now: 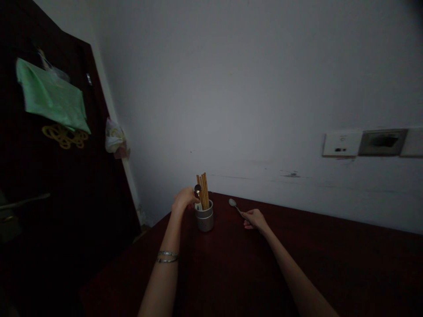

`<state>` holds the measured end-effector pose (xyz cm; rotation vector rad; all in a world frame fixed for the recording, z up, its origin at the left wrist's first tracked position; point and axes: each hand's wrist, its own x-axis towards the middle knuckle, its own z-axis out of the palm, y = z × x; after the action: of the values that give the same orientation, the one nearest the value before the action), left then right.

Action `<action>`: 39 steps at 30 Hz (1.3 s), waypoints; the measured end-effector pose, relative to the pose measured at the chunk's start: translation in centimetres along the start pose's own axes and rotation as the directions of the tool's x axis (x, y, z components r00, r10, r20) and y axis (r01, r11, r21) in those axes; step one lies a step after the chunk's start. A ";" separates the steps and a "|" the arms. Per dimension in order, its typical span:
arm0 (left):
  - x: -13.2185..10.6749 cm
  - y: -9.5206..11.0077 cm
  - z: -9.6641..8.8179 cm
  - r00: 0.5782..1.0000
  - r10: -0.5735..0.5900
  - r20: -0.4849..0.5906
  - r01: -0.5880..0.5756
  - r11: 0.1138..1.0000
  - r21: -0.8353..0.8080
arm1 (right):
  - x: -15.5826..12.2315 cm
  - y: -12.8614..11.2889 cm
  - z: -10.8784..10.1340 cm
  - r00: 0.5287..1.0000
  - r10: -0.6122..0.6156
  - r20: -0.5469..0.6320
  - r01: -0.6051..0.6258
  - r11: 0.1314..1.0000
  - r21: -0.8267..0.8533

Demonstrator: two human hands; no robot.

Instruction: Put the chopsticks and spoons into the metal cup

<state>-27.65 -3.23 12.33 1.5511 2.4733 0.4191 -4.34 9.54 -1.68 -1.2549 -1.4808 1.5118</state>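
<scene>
We look down a dim, dark red bench (231, 273) that meets a bare pale wall (251, 88). Both bare forearms stretch forward to its far edge. The left grip (185, 198) is raised off the surface with the wrist bent slightly down, its fingertips pinched on the stem of a dark spoon (197, 189). This spoon stands bowl-up at the near rim of a small metal cup (205, 219). The light is poor, but the fingers look closed on the stem rather than merely beside it. Two thin bangles (168, 256) circle that forearm. In the same cup a bundle of wooden chopsticks (203, 189) stands almost upright, leaning a little left. We judge that the cup's wall props them, since nothing else touches them. The cup sits on the bench close to the wall, just right of the left grip. The right grip (255, 219) lies low, knuckles up and the heel of the hand on or just above the wood, curled around the handle end of a pale spoon (233, 203). That spoon's bowl points up and away towards the wall, a little apart from the cup. Held by its tail like this, the bowl is kept clear of the fingers — the hold looks light, more a fingertip pinch than a fist. At the right, a white socket plate (342, 144) is set in the wall. At the left is a dark door (66, 198) with a green cloth (53, 97) hanging on it.
</scene>
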 end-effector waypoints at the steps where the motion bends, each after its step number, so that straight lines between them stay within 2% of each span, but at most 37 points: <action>1: 0.0 0.1 0.0 1.000 -0.005 0.004 0.005 1.000 0.011 | 0.0 -0.1 -0.1 1.000 0.001 0.003 -0.001 1.000 -0.019; 12: -0.5 0.5 0.2 0.998 -0.042 -0.054 0.045 0.998 0.051 | 0.1 -0.5 -1.2 0.996 0.025 0.084 -0.002 0.966 -0.259; 23: -0.4 0.7 0.4 0.996 -0.065 -0.057 0.073 0.986 0.150 | 0.3 -0.6 -1.7 0.987 0.070 0.144 -0.019 0.944 -0.330; 32: -1.2 1.4 0.0 0.985 -0.036 -0.169 0.066 0.982 0.174 | -0.1 -1.4 -1.7 0.988 0.058 0.143 0.002 0.923 -0.386; 39: -1.7 1.8 -0.7 0.960 0.005 -0.279 0.048 0.982 0.183 | -0.2 -2.1 -1.8 0.991 0.015 0.133 0.039 0.919 -0.392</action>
<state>-25.59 -4.10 13.68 1.6323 2.8139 0.4382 -2.89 10.30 0.58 -1.3866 -1.9503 1.3507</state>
